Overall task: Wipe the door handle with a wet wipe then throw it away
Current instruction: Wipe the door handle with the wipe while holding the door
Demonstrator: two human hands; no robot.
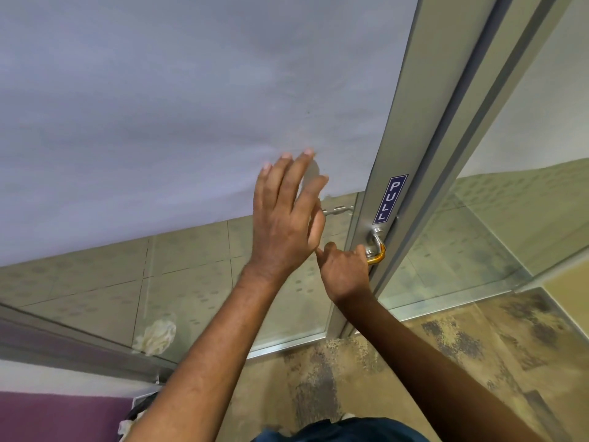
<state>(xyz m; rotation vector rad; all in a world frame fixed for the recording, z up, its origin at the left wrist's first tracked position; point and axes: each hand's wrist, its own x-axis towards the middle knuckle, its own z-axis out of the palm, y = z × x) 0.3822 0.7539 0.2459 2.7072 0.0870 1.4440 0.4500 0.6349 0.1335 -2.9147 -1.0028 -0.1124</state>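
Note:
The silver lever door handle point(376, 242) sits on the metal door frame just below a blue PULL sticker point(389, 199). My right hand point(345, 271) is closed around the handle's grip, covering most of it; an orange-gold end shows past my fingers. No wet wipe shows in that hand. My left hand point(285, 218) is raised with fingers spread, its palm toward the frosted glass panel point(191, 106), holding nothing. A crumpled white wad point(156, 336) shows low on the glass at the left.
The door's metal stile point(411, 154) runs up the right of centre, with clear glass and tiled floor beyond. Patterned carpet point(430, 346) lies underfoot. A purple wall point(57, 416) and something with a dark bag point(140, 409) are at the lower left.

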